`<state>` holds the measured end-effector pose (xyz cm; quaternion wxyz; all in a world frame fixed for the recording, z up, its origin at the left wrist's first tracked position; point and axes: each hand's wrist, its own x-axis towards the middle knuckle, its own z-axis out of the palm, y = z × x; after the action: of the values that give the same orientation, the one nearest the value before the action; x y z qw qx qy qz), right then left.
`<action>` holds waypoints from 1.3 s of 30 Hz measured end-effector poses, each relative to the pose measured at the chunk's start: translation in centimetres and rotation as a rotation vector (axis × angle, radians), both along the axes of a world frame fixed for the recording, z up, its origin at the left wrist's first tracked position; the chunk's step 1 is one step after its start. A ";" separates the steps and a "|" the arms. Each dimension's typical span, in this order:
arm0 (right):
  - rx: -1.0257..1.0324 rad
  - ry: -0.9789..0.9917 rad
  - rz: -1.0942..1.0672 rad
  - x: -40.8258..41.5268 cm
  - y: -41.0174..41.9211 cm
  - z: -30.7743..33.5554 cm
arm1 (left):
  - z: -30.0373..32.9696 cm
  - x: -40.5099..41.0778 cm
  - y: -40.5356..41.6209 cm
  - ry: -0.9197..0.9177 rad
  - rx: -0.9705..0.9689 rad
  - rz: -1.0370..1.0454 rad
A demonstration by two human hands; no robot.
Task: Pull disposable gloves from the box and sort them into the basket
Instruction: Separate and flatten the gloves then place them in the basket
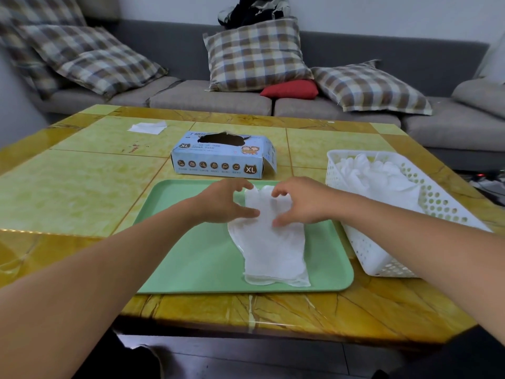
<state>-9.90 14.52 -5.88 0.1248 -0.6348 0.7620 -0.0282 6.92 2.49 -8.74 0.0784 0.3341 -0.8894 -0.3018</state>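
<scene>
A stack of translucent white gloves (273, 250) lies flat on the green tray (191, 258), cuffs toward me. My left hand (224, 203) and my right hand (300, 203) both rest on the finger end of the stack, thumbs and fingertips pinching the top glove. The light blue glove box (221, 160) stands just beyond the tray with its torn opening facing up. To the right sits the white perforated basket (382, 255) with a heap of white gloves (377, 176) inside.
A white tissue (147, 127) lies at the table's far left. The yellow tiled table (76, 192) spreads to the left of the tray. Behind it runs a grey sofa (191, 97) with plaid cushions and a red one.
</scene>
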 end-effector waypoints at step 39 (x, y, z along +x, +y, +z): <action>0.092 -0.670 0.082 0.9 5.6 0.8 | 0.9 2.8 5.5 0.081 -0.233 -0.425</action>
<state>-9.03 20.14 -5.11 0.3980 -0.6141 0.6529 -0.1957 9.73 8.03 -7.88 0.0868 0.1157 -0.9647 -0.2202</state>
